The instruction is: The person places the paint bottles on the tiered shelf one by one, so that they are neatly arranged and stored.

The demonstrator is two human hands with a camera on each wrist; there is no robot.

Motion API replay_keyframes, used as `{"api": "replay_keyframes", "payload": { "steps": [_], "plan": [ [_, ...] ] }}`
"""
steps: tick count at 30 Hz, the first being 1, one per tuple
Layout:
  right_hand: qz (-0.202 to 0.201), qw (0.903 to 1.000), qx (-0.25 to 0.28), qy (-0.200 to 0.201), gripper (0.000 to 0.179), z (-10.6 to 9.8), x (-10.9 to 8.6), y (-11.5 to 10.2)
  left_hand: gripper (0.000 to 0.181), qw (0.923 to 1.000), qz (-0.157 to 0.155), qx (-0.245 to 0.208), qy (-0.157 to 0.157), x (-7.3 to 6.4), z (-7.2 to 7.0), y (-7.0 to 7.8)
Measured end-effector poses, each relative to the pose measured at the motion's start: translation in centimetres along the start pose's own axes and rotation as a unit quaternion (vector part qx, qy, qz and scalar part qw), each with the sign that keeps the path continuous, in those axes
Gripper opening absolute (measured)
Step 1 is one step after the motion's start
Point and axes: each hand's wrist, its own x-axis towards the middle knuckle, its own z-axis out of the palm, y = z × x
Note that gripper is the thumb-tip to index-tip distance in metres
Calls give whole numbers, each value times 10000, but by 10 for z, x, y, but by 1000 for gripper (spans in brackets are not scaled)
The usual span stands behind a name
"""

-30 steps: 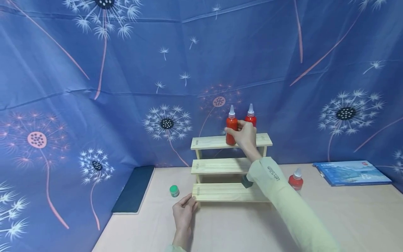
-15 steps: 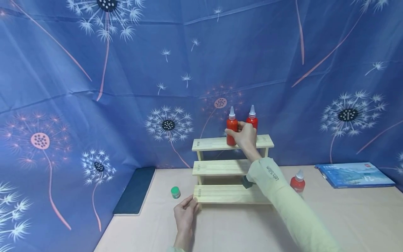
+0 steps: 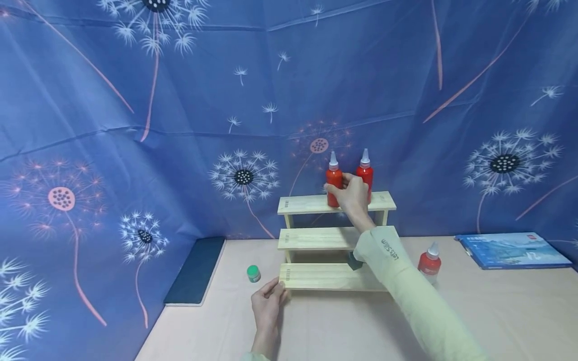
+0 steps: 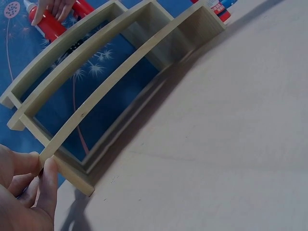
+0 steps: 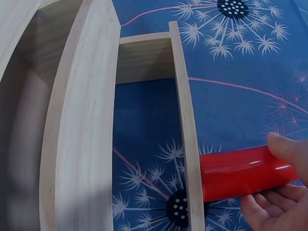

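A three-tier wooden stand (image 3: 329, 237) is on the table in the head view. On its top tier a red squeeze bottle (image 3: 333, 193) with a pointed white cap stands upright, gripped by my right hand (image 3: 354, 194) between thumb and fingers. In the right wrist view the base of this bottle (image 5: 236, 174) is at the top board's edge. Just right of it stands a second red bottle (image 3: 366, 175), partly behind the hand. My left hand (image 3: 266, 306) pinches the left end of the lowest board; the left wrist view shows thumb and fingers (image 4: 47, 185) on that corner.
A third red bottle (image 3: 429, 263) stands on the table right of the stand. To the left are a small green-lidded jar (image 3: 254, 273) and a dark notebook (image 3: 195, 273). A blue flat box (image 3: 512, 250) lies at the back right, before a blue dandelion cloth (image 3: 253, 100).
The head view has shifted slightly, so the whole scene sits a little further right. Both hands keep their holds, and the gripped bottle stays in the same place on the top tier.
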Motion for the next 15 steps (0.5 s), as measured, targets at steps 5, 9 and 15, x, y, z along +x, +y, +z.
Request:
{"api": "replay_keyframes", "payload": {
  "steps": [5,9,15],
  "plan": [
    [-40,9999,86,-108,60,-2,-4,1,27,10000,42,-89,-12,-3,0,0],
    [-35,9996,181,-220,64,-2,-8,2,27,10000,15,-68,16,-5,1,0],
    [-115,9997,87,-212,73,-3,-16,6,28,10000,18,-69,24,-4,0,2]
  ]
}}
